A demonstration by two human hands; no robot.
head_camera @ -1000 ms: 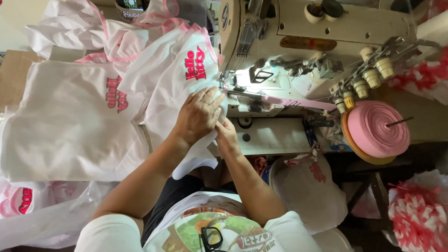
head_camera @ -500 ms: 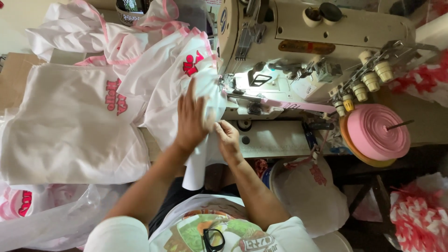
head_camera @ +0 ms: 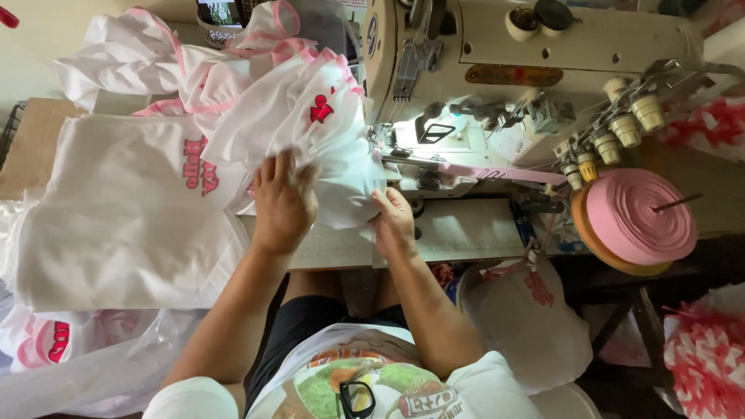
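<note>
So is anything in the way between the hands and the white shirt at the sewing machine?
No, nothing visible is. The left hand lies flat on the white shirt, and the right hand grips its edge, right beside the sewing machine.

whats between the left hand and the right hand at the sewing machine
In the head view, a bunched fold of the white garment fills the stretch between the left hand and the right hand; both hands rest on it.
</note>
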